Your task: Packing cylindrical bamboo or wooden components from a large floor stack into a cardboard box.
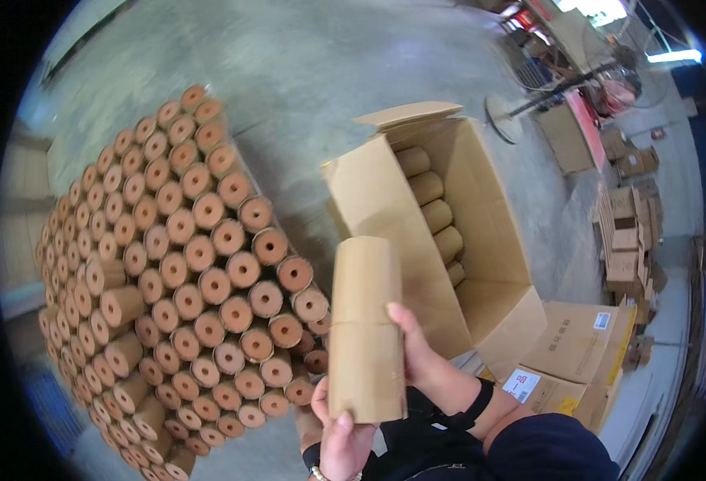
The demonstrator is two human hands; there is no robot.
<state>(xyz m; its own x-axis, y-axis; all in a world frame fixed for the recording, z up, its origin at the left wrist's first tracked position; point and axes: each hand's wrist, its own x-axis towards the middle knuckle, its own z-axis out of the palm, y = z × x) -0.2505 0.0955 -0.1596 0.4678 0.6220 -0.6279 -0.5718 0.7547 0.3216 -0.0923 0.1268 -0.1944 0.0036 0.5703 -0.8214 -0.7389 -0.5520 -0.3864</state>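
Note:
A long brown paper-covered cylinder [366, 361] stands upright in front of me, with a seam across it as if two pieces sit end to end. My left hand [345, 441] grips its lower end, with the thumb on the near face. My right hand [417, 345] holds its right side near the seam. Just beyond it is an open cardboard box [489, 232] with its flaps raised. Several similar brown cylinders [426, 189] lie in a row along the box's left inner side.
Left of me, a large block of upright cylinders [208, 210] shows reddish-brown ends with centre holes. A closed carton [565, 341] sits at right. Farther off are a fan on a round-based stand [500, 120] and stacked flattened cartons [627, 232]. Grey concrete floor [313, 72] extends behind.

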